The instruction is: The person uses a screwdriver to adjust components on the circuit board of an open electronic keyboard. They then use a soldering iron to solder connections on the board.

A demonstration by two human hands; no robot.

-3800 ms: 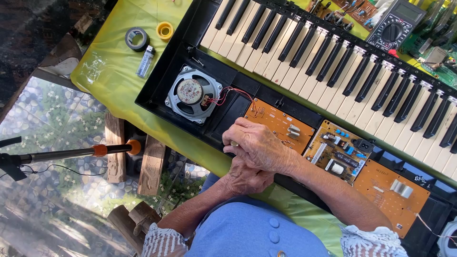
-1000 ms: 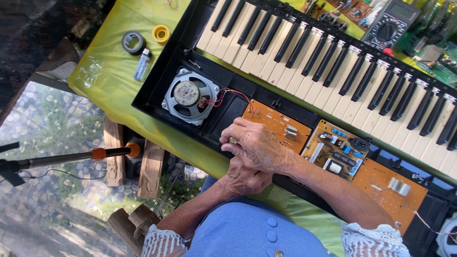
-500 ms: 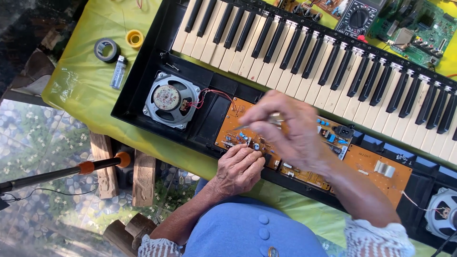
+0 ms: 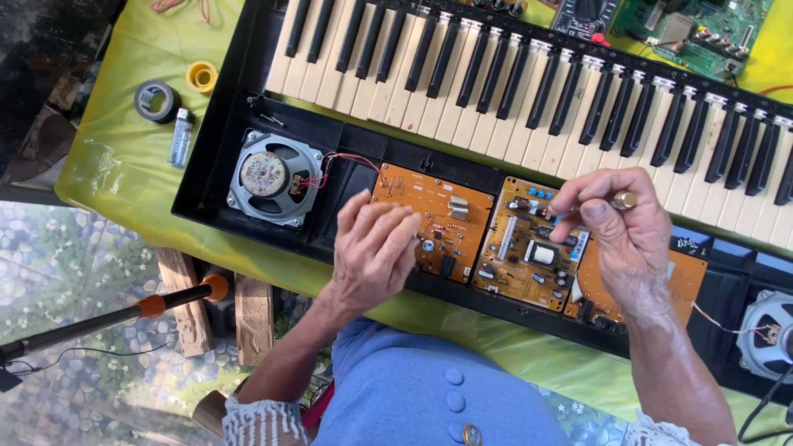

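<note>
**Small metal piece held over the open keyboard**

While the right hand [image 4: 628, 239] pinches a small metal piece [image 4: 624, 200] in its fingers above the orange boards [image 4: 529, 248], the left hand [image 4: 372, 252] hovers loose. Yellow cloth [image 4: 116, 173] covers the counter, with pebbled floor [image 4: 74, 272] below.

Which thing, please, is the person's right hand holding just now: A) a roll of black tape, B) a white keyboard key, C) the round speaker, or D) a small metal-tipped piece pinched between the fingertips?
D: the right hand pinches a small metal-tipped piece above the circuit boards.
</note>
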